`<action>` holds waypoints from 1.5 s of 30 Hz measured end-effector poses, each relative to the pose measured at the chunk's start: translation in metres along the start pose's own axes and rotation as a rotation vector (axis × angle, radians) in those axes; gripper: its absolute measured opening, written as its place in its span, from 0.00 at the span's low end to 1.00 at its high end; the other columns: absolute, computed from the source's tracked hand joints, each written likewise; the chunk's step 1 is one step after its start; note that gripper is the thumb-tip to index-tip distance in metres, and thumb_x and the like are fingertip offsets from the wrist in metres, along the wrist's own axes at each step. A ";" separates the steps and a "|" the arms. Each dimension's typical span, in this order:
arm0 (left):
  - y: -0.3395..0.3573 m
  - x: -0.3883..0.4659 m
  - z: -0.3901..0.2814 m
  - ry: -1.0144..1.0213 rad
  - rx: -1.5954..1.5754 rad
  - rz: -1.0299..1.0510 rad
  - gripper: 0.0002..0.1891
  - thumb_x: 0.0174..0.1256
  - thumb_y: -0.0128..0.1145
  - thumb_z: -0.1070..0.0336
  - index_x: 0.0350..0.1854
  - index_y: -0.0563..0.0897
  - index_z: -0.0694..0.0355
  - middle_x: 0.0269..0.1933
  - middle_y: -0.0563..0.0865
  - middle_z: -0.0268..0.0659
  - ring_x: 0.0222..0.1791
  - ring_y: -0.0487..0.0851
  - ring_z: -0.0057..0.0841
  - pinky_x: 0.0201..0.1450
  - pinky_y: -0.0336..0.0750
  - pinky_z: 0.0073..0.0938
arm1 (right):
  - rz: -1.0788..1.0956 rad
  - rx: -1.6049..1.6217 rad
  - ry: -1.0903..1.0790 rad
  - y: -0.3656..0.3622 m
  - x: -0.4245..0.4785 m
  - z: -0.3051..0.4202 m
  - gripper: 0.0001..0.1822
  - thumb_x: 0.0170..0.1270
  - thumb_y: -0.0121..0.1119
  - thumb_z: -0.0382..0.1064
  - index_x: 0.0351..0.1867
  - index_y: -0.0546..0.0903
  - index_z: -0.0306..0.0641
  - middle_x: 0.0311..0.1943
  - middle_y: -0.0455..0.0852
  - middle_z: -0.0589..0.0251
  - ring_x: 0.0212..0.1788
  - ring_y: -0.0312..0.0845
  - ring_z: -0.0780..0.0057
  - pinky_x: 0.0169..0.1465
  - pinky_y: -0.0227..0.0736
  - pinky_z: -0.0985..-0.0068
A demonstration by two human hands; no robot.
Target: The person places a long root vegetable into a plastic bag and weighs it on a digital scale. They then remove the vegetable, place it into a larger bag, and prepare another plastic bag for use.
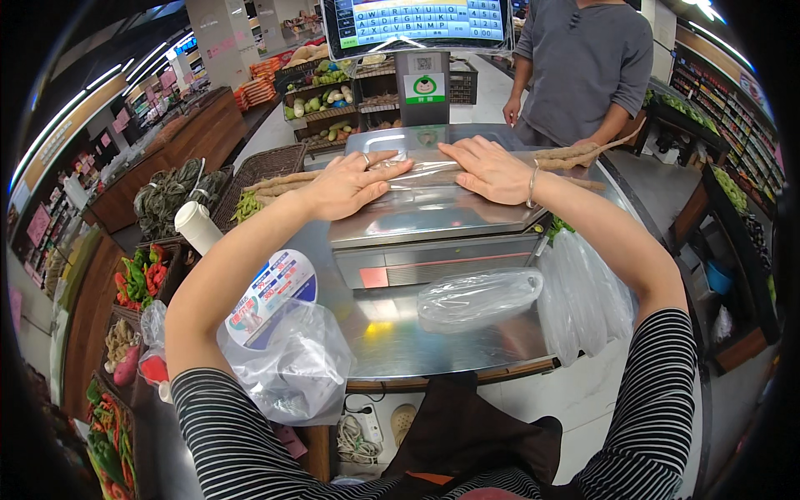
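Long, thin root vegetables, probably yams (572, 155), lie across the steel platform of a weighing scale (431, 215), and their ends stick out on both sides. Clear plastic (431, 178) covers their middle. My left hand (356, 181) rests palm down on the plastic, with a ring on one finger. Opposite it, my right hand (490, 172) lies on the same covering with fingers spread, and a bracelet circles that wrist. Both hands press from above and do not close around the roots. The parts under my palms are hidden.
Beyond the scale stands a keyboard screen (419, 25); a person (581, 75) is at the far right of the counter. Plastic bags (481, 297) lie in front and hang at the right (581, 294). A plastic roll (199, 226) and pepper baskets (147, 275) are left.
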State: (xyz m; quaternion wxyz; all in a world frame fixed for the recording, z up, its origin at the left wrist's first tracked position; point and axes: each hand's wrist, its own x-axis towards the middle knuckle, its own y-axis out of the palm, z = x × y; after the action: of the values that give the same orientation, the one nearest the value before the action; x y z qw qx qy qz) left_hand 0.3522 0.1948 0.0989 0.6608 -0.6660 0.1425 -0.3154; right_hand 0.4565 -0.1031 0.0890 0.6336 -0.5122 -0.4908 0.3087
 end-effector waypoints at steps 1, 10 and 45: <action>0.002 0.000 0.001 -0.008 -0.015 -0.007 0.30 0.72 0.50 0.53 0.76 0.61 0.41 0.70 0.69 0.45 0.54 0.73 0.45 0.63 0.65 0.41 | 0.001 0.014 0.014 0.002 0.003 -0.002 0.37 0.66 0.55 0.50 0.72 0.60 0.34 0.57 0.72 0.51 0.59 0.66 0.56 0.61 0.63 0.61; -0.034 0.055 0.005 -0.378 -0.338 0.357 0.30 0.42 0.72 0.63 0.52 0.79 0.65 0.44 0.85 0.42 0.45 0.82 0.29 0.48 0.75 0.29 | 0.437 0.344 0.254 -0.029 0.059 -0.026 0.30 0.36 0.80 0.46 0.40 0.82 0.31 0.31 0.84 0.60 0.34 0.80 0.66 0.38 0.73 0.70; -0.140 -0.048 -0.171 0.003 0.089 -0.058 0.13 0.51 0.65 0.67 0.37 0.76 0.62 0.30 0.85 0.44 0.27 0.85 0.39 0.29 0.78 0.36 | 0.042 -0.093 0.005 -0.146 -0.078 0.162 0.17 0.41 0.65 0.33 0.37 0.78 0.34 0.27 0.86 0.53 0.32 0.84 0.53 0.34 0.76 0.66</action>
State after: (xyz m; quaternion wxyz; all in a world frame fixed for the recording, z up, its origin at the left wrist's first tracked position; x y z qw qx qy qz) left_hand 0.1802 0.1011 0.2111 0.6802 -0.6392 0.1098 -0.3416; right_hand 0.2627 -0.1582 0.2031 0.6038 -0.5521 -0.4921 0.2973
